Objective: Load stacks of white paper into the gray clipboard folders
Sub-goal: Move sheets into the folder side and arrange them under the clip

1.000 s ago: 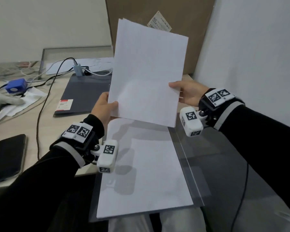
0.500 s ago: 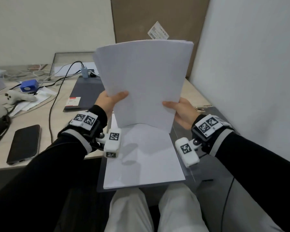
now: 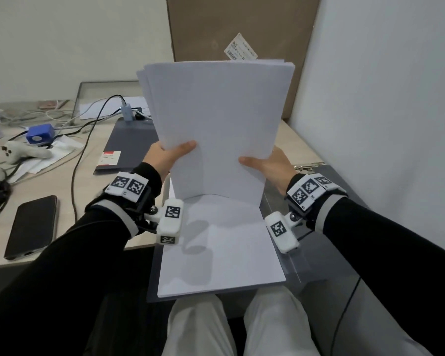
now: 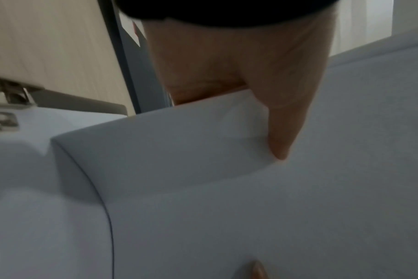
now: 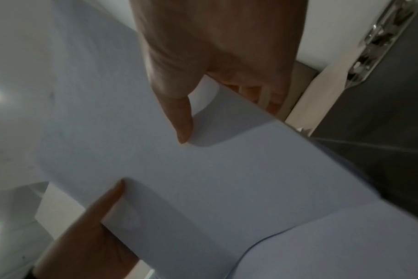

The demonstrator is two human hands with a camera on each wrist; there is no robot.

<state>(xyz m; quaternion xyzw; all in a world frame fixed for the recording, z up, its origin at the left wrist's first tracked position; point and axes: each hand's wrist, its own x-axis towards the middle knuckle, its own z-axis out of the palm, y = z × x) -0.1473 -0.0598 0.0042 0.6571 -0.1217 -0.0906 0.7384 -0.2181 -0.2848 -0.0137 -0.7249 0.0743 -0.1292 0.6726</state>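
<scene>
A stack of white paper [image 3: 216,124] stands upright, bowed, with its bottom edge on a second white stack [image 3: 221,247]. That second stack lies flat in an open gray clipboard folder [image 3: 319,255] over my lap. My left hand [image 3: 175,152] grips the upright stack's left edge, thumb in front. My right hand [image 3: 257,163] grips its right edge the same way. The left wrist view shows my thumb [image 4: 282,113] pressed on the paper [image 4: 203,188]. In the right wrist view, my right thumb [image 5: 177,105] lies on the sheets [image 5: 203,179]. The folder's metal clip [image 3: 307,167] shows behind my right hand.
A closed gray folder [image 3: 131,145] with a red label lies on the desk beyond my left hand. A black phone [image 3: 31,227], a white controller [image 3: 21,152], a blue box [image 3: 40,133] and cables sit at left. A brown board [image 3: 242,27] and a white wall [image 3: 383,98] close the back and right.
The stack went from tilted in the air to upright, its bottom edge down on the flat paper. Both hands slid lower and closer to me, thumbs now in front.
</scene>
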